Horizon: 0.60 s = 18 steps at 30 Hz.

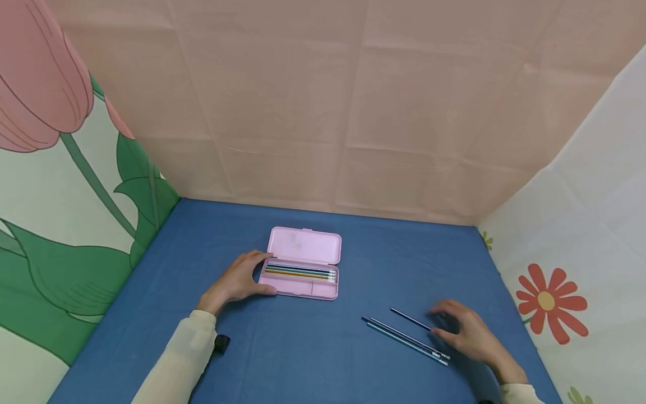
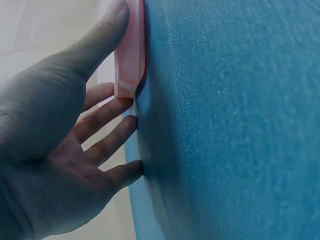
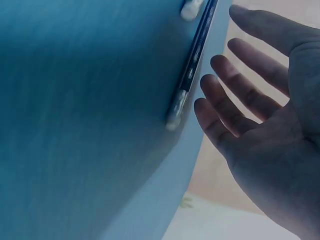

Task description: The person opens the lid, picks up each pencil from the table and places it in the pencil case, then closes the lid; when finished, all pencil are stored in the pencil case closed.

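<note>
A pink pencil case [image 1: 287,285] lies with its lid [image 1: 310,245] flipped back, several pencils [image 1: 298,272] lined up inside. My left hand [image 1: 239,279] holds the case's left end, thumb along the near side and fingers at the far side; the left wrist view shows the thumb over the case's edge [image 2: 131,62]. Over at the right, my right hand [image 1: 469,332] hovers with fingers spread by a short-looking dark pencil [image 1: 410,318], whose right end it hides. Two more pencils, a dark one [image 1: 404,335] and a teal one [image 1: 401,340], lie side by side just nearer.
A blue cloth [image 1: 313,348] covers the table. Behind it hangs a beige cloth wall [image 1: 323,112]. Printed sheets stand at both sides, with a big tulip [image 1: 40,84] on the left and a red flower [image 1: 547,303] on the right.
</note>
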Each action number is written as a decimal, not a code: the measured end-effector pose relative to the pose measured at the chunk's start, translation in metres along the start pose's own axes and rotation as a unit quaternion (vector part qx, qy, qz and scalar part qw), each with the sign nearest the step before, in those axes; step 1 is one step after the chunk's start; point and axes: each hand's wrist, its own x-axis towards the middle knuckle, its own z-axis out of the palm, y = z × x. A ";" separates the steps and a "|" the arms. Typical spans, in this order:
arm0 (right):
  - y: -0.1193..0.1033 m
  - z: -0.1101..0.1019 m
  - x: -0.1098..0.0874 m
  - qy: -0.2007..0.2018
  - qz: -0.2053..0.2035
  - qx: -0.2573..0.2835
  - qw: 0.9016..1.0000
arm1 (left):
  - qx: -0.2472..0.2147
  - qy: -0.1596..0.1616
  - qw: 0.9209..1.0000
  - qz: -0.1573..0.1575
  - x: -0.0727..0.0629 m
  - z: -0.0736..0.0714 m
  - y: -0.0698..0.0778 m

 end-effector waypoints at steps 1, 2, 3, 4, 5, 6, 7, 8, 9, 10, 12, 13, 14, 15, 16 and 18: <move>0.001 -0.001 -0.002 -0.003 0.004 0.000 1.000 | 0.000 0.000 1.000 -0.001 0.000 0.000 0.000; 0.002 -0.001 -0.004 -0.007 0.006 0.002 1.000 | 0.000 0.000 1.000 -0.002 0.000 0.000 0.000; 0.003 -0.002 -0.005 -0.011 0.013 0.004 1.000 | 0.000 -0.001 1.000 -0.003 0.000 -0.001 0.000; 0.005 -0.002 -0.006 -0.015 0.017 0.005 1.000 | 0.000 -0.001 1.000 -0.004 0.000 -0.001 0.000; 0.006 -0.002 -0.007 -0.019 0.023 0.007 1.000 | 0.001 -0.002 1.000 -0.005 0.001 -0.001 0.000; 0.007 -0.001 -0.007 -0.024 0.027 0.008 0.999 | 0.000 -0.002 1.000 -0.007 0.001 -0.001 0.000; 0.007 -0.001 -0.008 -0.028 0.032 0.010 0.999 | 0.002 -0.003 1.000 -0.005 0.000 0.000 -0.001; 0.008 0.000 -0.008 -0.031 0.035 0.013 0.999 | 0.002 -0.003 1.000 -0.006 0.000 0.000 -0.001; 0.009 0.000 -0.008 -0.033 0.039 0.015 0.999 | 0.001 -0.003 1.000 -0.006 0.000 0.000 -0.001; 0.009 0.001 -0.008 -0.034 0.039 0.016 0.999 | 0.000 -0.002 1.000 -0.006 0.000 0.000 -0.001; 0.010 0.002 -0.008 -0.034 0.038 0.019 0.999 | -0.001 -0.002 1.000 -0.006 0.000 0.000 -0.002; 0.010 0.003 -0.008 -0.031 0.037 0.020 0.999 | 0.001 -0.001 1.000 -0.005 0.000 0.000 -0.002; 0.010 0.003 -0.008 -0.028 0.036 0.021 0.999 | -0.001 -0.001 1.000 -0.007 0.000 0.000 -0.002; 0.010 0.004 -0.008 -0.025 0.034 0.021 0.999 | 0.000 0.000 1.000 -0.006 0.001 0.001 -0.002; 0.010 0.004 -0.008 -0.021 0.032 0.022 0.999 | 0.002 0.000 1.000 -0.006 0.000 0.001 -0.002; 0.010 0.005 -0.008 -0.013 0.028 0.023 0.999 | 0.002 0.000 1.000 -0.007 0.001 0.001 -0.002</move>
